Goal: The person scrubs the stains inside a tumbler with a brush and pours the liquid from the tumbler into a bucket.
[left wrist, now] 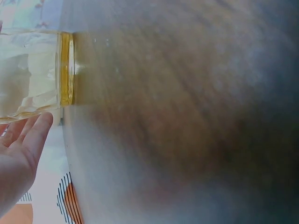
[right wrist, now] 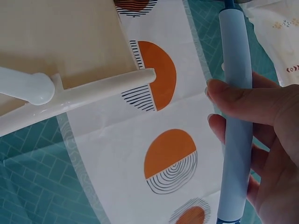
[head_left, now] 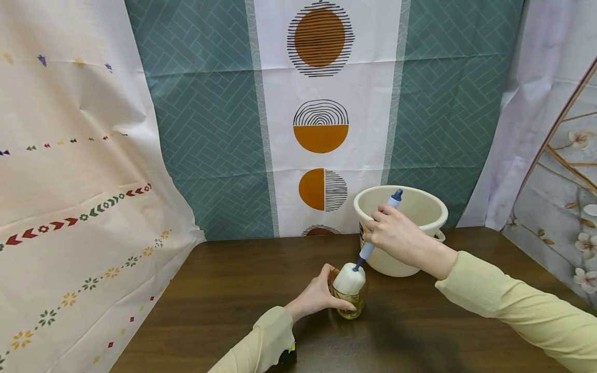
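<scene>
My right grip (head_left: 389,235) is closed round the brush handle (right wrist: 237,154), my left grip (head_left: 317,295) round the glass (head_left: 347,313): likely scrubbing, next wanting steady twists.

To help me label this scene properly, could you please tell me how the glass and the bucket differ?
The glass is see-through with an amber tint; the bucket is opaque cream. The glass is much smaller than the bucket. The left hand holds the glass, while the bucket stands ungripped farther back. Both are open at the top.

sleeves (head_left: 541,318): pale yellow | cuffs (head_left: 471,284): broad (near enough the same shade)
</scene>
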### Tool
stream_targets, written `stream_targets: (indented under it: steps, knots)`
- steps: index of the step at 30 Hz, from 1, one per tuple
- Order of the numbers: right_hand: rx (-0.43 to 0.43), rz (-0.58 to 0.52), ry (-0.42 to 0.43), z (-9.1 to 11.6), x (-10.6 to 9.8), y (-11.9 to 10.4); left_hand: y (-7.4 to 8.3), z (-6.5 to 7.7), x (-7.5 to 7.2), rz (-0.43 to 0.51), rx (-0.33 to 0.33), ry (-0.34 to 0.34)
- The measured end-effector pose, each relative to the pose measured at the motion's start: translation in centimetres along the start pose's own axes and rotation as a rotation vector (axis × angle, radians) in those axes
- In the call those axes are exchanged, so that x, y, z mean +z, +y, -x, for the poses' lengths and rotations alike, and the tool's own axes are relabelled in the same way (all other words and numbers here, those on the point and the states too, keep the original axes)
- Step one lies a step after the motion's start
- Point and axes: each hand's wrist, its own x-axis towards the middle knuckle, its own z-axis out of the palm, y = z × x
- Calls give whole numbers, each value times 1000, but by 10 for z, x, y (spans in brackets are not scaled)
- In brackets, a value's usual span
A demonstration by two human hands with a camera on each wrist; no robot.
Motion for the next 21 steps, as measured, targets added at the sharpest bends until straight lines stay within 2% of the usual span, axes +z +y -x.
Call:
stream_targets:
  steps: [21]
  knots:
    - [13, 51, 11, 1, 4, 1, 1, 1, 0, -18, 5, 10]
